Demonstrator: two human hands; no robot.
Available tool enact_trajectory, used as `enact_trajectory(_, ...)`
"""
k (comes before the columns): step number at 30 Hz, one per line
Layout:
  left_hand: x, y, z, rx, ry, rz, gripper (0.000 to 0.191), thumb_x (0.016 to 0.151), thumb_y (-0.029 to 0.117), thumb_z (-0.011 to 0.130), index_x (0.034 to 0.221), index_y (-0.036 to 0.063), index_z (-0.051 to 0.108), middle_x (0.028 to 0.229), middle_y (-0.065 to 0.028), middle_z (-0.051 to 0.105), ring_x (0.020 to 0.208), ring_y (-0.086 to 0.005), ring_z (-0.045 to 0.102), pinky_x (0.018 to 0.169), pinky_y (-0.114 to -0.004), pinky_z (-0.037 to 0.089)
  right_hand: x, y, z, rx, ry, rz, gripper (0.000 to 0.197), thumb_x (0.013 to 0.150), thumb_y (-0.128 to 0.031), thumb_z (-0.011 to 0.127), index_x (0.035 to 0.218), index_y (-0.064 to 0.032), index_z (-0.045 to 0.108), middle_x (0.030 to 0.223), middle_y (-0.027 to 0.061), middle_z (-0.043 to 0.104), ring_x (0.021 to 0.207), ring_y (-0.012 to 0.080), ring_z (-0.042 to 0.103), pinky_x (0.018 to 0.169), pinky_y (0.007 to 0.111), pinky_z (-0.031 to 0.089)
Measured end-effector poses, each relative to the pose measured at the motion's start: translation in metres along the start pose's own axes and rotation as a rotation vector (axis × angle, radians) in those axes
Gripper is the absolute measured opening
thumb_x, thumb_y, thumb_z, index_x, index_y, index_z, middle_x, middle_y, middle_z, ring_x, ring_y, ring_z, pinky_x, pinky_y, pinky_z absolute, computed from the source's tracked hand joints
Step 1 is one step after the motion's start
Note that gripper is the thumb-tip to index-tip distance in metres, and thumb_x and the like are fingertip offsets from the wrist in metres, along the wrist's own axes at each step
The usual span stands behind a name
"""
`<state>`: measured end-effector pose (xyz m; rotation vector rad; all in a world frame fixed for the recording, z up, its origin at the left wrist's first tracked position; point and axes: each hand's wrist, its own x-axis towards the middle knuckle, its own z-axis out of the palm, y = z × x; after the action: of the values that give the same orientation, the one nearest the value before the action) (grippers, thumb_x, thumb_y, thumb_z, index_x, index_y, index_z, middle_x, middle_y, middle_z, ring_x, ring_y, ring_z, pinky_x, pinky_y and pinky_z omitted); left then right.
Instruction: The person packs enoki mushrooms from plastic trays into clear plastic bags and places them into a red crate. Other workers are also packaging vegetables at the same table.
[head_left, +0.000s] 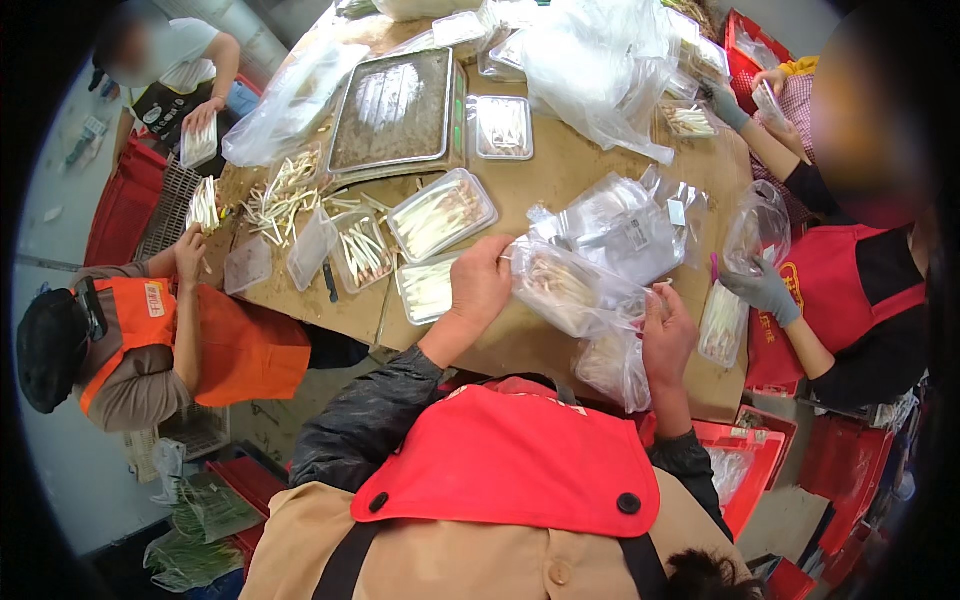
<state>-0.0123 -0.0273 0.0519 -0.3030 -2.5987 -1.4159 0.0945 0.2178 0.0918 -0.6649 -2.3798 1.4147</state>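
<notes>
My left hand (480, 281) pinches one edge of a clear plastic bag (615, 289) at its left side. On the opposite side, my right hand (669, 330) grips the gathered end of the same bag. Inside lies a tray of pale vegetable stalks (559, 289) with brownish ends. Another bagged tray (609, 367) rests beneath my right hand, near the table edge. A stack of clear bags (619, 225) bearing a printed label lies just beyond. Left of my left hand, partly covered by it, is an open tray of pale stalks (426, 289).
On the cardboard-covered table (360, 319) are a weighing scale (394, 109), a filled tray (442, 214), loose stalks (281, 199) and a knife (330, 281). A worker in an orange apron (247, 345) holds stalks at left. Gloved hands (765, 292) handle a bag at right. Red crates (750, 457) stand below.
</notes>
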Motion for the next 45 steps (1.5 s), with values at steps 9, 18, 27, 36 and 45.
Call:
enact_trajectory(9, -0.026, 0.008, -0.037, -0.195, 0.068, -0.122, 0.015, 0.083, -0.005, 0.058, 0.096, -0.0018, 0.066, 0.086, -0.0116, 0.064, 0.076, -0.0186, 0.062, 0.069, -0.029, 0.049, -0.025, -0.012, -0.012, -0.418, -0.064, -0.171, 0.031, 0.083, -0.008, 0.068, 0.112, 0.0004, 0.062, 0.079, 0.0170, 0.067, 0.066, 0.0261, 0.065, 0.059, 0.036, 0.048)
enact_trajectory(18, -0.056, 0.009, -0.041, -0.787, -0.539, -0.215, 0.006, 0.089, 0.005, 0.062, 0.093, 0.0008, 0.058, 0.083, 0.0017, 0.058, 0.077, -0.0079, 0.051, 0.076, -0.022, 0.042, -0.042, 0.015, -0.029, -0.172, -0.384, 0.195, 0.024, 0.085, -0.017, 0.072, 0.097, 0.0020, 0.065, 0.081, 0.0132, 0.069, 0.072, 0.0165, 0.065, 0.059, 0.034, 0.047)
enact_trajectory(27, -0.042, 0.023, -0.025, -1.205, -1.058, -0.381, 0.052, 0.086, -0.004, 0.058, 0.136, 0.0018, 0.048, 0.124, -0.0185, 0.061, 0.114, -0.0246, 0.058, 0.101, -0.037, 0.042, -0.035, -0.026, 0.003, 1.209, -0.649, 0.460, 0.023, 0.094, -0.014, 0.060, 0.108, 0.0045, 0.065, 0.124, 0.0227, 0.061, 0.113, 0.0253, 0.059, 0.103, 0.037, 0.041)
enact_trajectory(36, -0.029, 0.022, -0.029, -1.336, -1.011, -0.584, 0.024, 0.083, -0.009, 0.054, 0.104, -0.0059, 0.066, 0.127, -0.0240, 0.059, 0.120, -0.0293, 0.055, 0.105, -0.039, 0.039, -0.014, -0.017, -0.023, 0.775, -0.772, 0.341, 0.033, 0.078, 0.002, 0.058, 0.109, 0.0085, 0.066, 0.131, 0.0229, 0.057, 0.120, 0.0257, 0.055, 0.105, 0.035, 0.039)
enact_trajectory(45, -0.019, 0.051, -0.022, -0.887, -0.913, -0.583, 0.017, 0.085, -0.006, 0.057, 0.093, -0.0065, 0.072, 0.106, -0.0124, 0.071, 0.095, -0.0193, 0.064, 0.087, -0.029, 0.049, -0.014, -0.010, -0.014, 1.150, -0.609, 0.565, 0.021, 0.092, -0.003, 0.058, 0.109, 0.0057, 0.066, 0.123, 0.0230, 0.061, 0.092, 0.0217, 0.066, 0.077, 0.028, 0.052)
